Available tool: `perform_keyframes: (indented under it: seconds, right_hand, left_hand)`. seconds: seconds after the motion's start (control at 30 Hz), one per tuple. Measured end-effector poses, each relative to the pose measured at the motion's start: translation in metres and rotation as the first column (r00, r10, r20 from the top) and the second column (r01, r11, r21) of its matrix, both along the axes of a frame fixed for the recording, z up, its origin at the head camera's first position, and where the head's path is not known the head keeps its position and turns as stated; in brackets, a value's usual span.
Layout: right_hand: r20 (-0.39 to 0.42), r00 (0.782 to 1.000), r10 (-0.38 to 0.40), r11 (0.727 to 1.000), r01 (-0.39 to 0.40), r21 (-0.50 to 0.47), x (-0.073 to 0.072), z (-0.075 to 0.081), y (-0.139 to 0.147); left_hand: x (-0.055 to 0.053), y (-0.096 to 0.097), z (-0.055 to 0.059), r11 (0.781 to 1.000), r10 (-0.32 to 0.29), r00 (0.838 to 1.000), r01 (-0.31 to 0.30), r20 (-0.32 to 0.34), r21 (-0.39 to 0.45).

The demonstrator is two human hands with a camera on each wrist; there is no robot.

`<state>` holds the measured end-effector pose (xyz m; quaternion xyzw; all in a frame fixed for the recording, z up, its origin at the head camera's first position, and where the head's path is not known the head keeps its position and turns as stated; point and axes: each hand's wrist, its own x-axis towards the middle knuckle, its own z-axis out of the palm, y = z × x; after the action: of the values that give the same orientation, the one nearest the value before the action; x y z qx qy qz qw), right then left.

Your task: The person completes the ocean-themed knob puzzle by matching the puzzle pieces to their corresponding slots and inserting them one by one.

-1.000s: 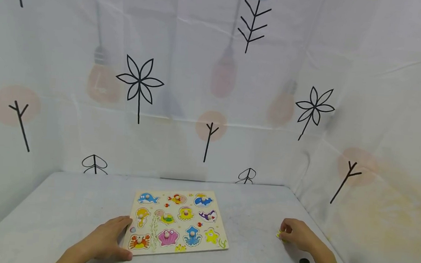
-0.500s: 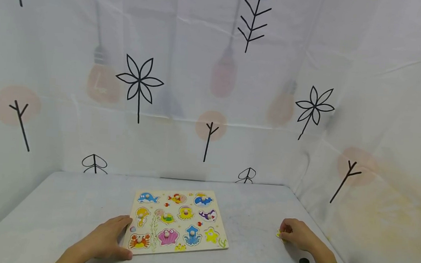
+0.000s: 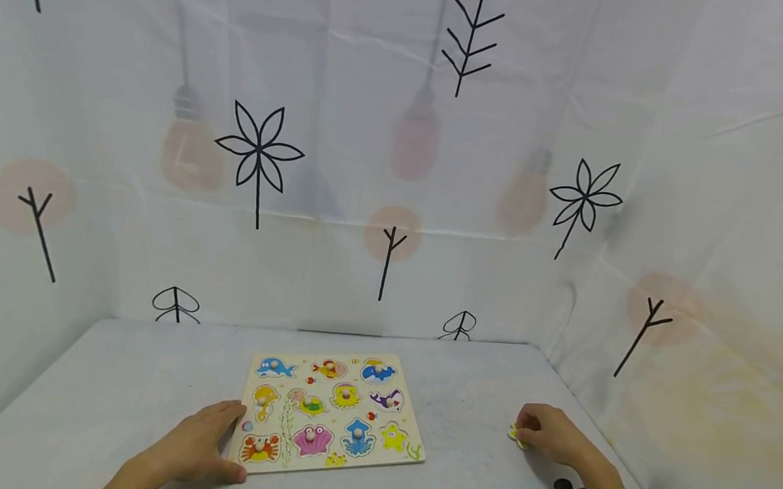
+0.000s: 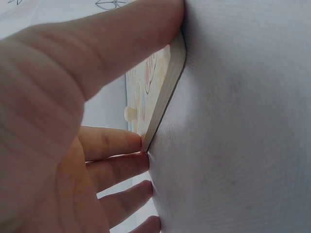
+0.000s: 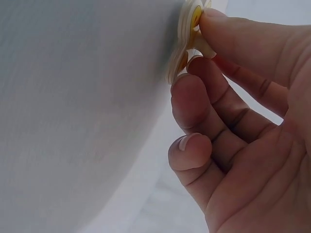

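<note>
A wooden peg puzzle board [image 3: 287,419] with sea-animal pictures lies flat on the table, most of the pictures bearing a round knob. My left hand [image 3: 190,442] rests at its near left corner, fingers along the left edge and thumb at the front edge. In the left wrist view, the fingertips touch the board's side [image 4: 165,92]. To the right of the board, my right hand [image 3: 552,435] pinches a yellow puzzle piece [image 3: 516,437]. The right wrist view shows this piece [image 5: 183,43] edge-on, low over the table, with its wooden knob among my fingertips. The yellow star [image 3: 394,438] on the board shows no knob.
The white table [image 3: 462,401] stretches between the board and my right hand. A white backdrop cloth [image 3: 335,271] printed with plants and light bulbs hangs behind the table and along its sides.
My right hand has shifted slightly left with the yellow puzzle piece, more of which now shows. The left hand and the board stay put.
</note>
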<state>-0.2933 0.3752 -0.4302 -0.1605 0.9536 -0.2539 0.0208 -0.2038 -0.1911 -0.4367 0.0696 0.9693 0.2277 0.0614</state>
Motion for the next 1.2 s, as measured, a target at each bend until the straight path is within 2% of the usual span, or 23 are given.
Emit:
perform_keyframes:
  seconds: [0.1, 0.47, 0.73, 0.97, 1.2]
  right_hand:
    - [0.004, 1.0, 0.014, 1.0, -0.014, -0.007, 0.0, 0.0, -0.006]
    - [-0.055, 0.985, 0.165, 0.985, -0.167, -0.051, 0.003, 0.004, -0.033]
    - [-0.078, 0.974, 0.212, 0.977, -0.213, -0.011, 0.001, 0.009, -0.063]
    - [-0.079, 0.97, 0.232, 0.972, -0.227, 0.067, -0.005, 0.011, -0.092]
    - [-0.048, 0.968, 0.247, 0.966, -0.242, 0.09, -0.005, 0.014, -0.12]
  left_hand:
    - [0.0, 0.0, 0.001, 1.0, 0.003, 1.0, -0.003, 0.006, -0.001]
    - [-0.002, 0.0, -0.001, 1.0, 0.018, 1.0, -0.018, 0.025, 0.0]
    - [-0.003, 0.0, -0.001, 1.0, 0.012, 1.0, -0.013, 0.024, 0.009]
    - [-0.003, 0.002, -0.001, 1.0, 0.008, 1.0, -0.008, 0.018, 0.0]
    - [-0.003, 0.002, 0.0, 1.0, 0.015, 1.0, -0.015, 0.025, -0.017]
